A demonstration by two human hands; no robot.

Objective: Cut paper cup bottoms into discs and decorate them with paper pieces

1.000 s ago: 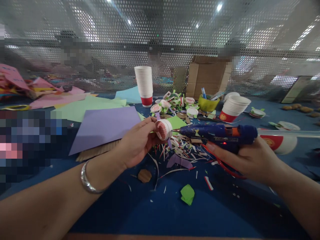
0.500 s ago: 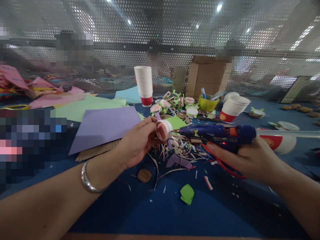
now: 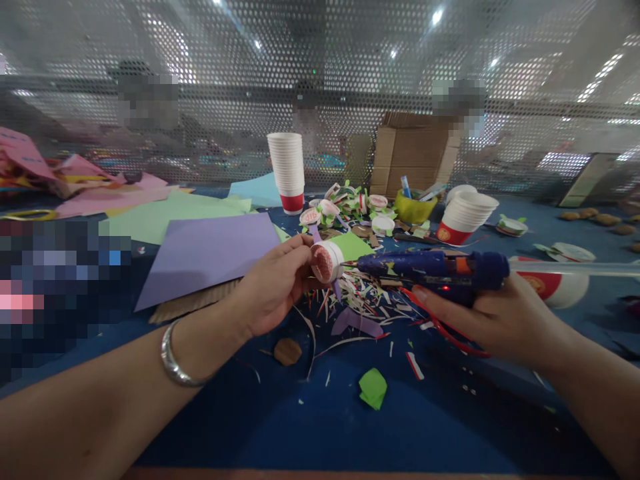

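Pinched in my left hand [image 3: 280,283] is a small white paper-cup piece [image 3: 327,261] with a red patterned face. Purple paper strips stick out above and below it. My right hand [image 3: 505,313] grips a dark blue hot glue gun [image 3: 430,270] with a lit red light and a clear glue stick [image 3: 575,268] at its back. The gun's nozzle points left, at or very near the cup piece's side; whether it touches I cannot tell. Behind them lies light green paper [image 3: 353,245]. A cut purple paper shape [image 3: 356,323] rests below on the blue table.
Left are purple [image 3: 210,257] and pale green sheets [image 3: 165,213]. A tall cup stack [image 3: 287,167] stands at the back, near several finished-looking cup pieces [image 3: 325,210], a yellow bowl [image 3: 415,208] with pens, cardboard [image 3: 410,150] and another cup stack [image 3: 465,217]. Paper scraps [image 3: 365,293] cover the middle.
Almost nothing differs. The whole view has shifted very slightly; both hands keep their hold, and the glue gun's nozzle stays at the cup piece's side.
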